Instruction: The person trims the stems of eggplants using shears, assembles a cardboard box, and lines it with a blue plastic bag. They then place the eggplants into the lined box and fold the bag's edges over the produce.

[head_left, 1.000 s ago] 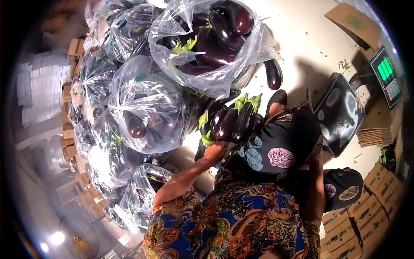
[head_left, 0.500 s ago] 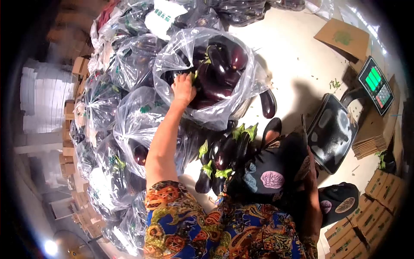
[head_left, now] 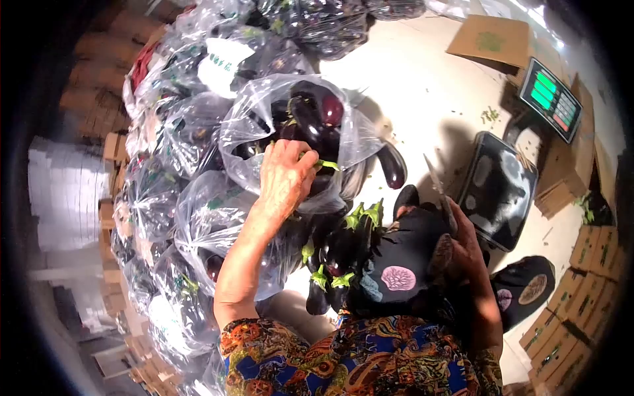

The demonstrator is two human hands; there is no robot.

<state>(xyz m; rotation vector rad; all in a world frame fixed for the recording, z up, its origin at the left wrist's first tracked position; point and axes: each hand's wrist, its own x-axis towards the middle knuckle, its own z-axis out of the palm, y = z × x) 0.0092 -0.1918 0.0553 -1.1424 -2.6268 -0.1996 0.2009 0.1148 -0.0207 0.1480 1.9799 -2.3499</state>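
My left hand (head_left: pixel 288 173) is closed at the near rim of an open clear plastic bag (head_left: pixel 239 142). Its fingers grip an eggplant by the stem end, and a green stem (head_left: pixel 328 165) pokes out beside them; the body is mostly hidden. Dark purple eggplants (head_left: pixel 307 119) fill the bag. Over my right thigh, my right hand (head_left: pixel 465 236) is wrapped around a knife (head_left: pixel 433 175), its narrow blade pointing up and away. Several eggplants (head_left: pixel 337 247) with green caps lie together in front of me, and a single eggplant (head_left: pixel 392 166) rests right of the bag.
Stuffed plastic bags (head_left: pixel 198 125) are piled along the left. A black-topped scale (head_left: pixel 500 191) with a lit green display (head_left: pixel 545 89) stands at right. Near it are an open cardboard flap (head_left: pixel 490 41) and stacked cartons (head_left: pixel 573 297). Leaf scraps (head_left: pixel 490 115) dot the pale floor.
My left hand has drawn back from inside the bag toward me, with a green stem now showing at its fingers. My right hand has risen, bringing the knife blade clearly into view.
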